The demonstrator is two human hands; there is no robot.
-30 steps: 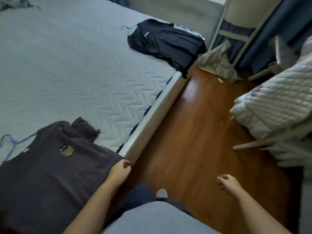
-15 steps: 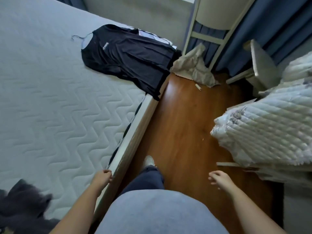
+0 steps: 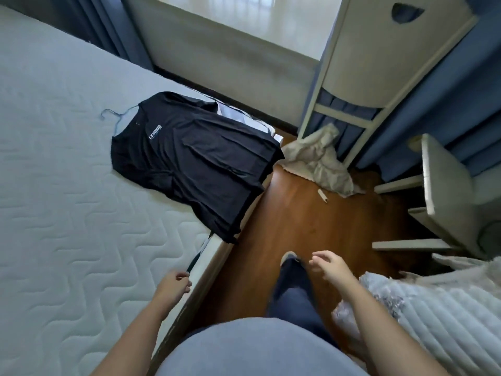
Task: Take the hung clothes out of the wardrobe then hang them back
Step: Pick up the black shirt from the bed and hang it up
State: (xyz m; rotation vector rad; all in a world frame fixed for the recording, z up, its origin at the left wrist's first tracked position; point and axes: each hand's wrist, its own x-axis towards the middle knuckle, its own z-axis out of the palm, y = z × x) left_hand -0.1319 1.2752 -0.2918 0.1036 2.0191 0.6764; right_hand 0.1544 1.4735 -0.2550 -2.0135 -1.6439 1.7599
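Note:
A black T-shirt (image 3: 195,161) lies on a wire hanger (image 3: 116,116) near the far corner of the bed (image 3: 54,185), its hem hanging over the bed's edge. White cloth (image 3: 241,116) shows from under it at the far side. My left hand (image 3: 173,289) hovers over the bed's near edge with fingers loosely curled, holding nothing. My right hand (image 3: 329,265) is over the wooden floor (image 3: 311,221), fingers relaxed and empty. Both hands are well short of the shirt. No wardrobe is in view.
A crumpled cream cloth (image 3: 321,161) lies on the floor by a white frame (image 3: 349,120) and blue curtains (image 3: 444,99). A white stool (image 3: 444,185) stands at the right. A quilted white blanket (image 3: 444,316) bulges at the lower right. My leg (image 3: 294,291) steps forward.
The view has advanced along the bed toward the black shirt. The dark grey shirt at the lower left has dropped out of view. Both hands swung forward, empty.

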